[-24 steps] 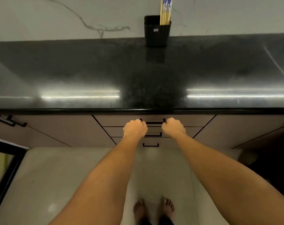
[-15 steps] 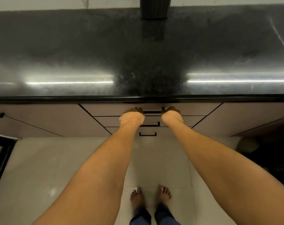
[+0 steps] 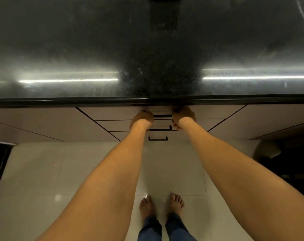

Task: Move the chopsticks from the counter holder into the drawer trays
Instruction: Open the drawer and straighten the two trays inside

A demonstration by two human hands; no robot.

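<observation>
Under the table [image 3: 95, 49] edge, my left hand [image 3: 142, 119] and right hand [image 3: 183, 117] both grip the top drawer handle [image 3: 162, 116] — one at each end.

Looking straight down, the left hand [image 3: 141, 119] and right hand [image 3: 183, 117] each grip an end of the black handle [image 3: 162, 116] on the top drawer [image 3: 113, 113], just beneath the front edge of the glossy black worktop [image 3: 78, 49]. The fingertips are hidden under that edge. Two more handles [image 3: 157, 138] sit on the drawers below. Two light streaks reflect on the worktop. Bare feet [image 3: 146, 206] in blue jeans [image 3: 149, 226] stand on the pale tiled floor [image 3: 43, 171].
</observation>
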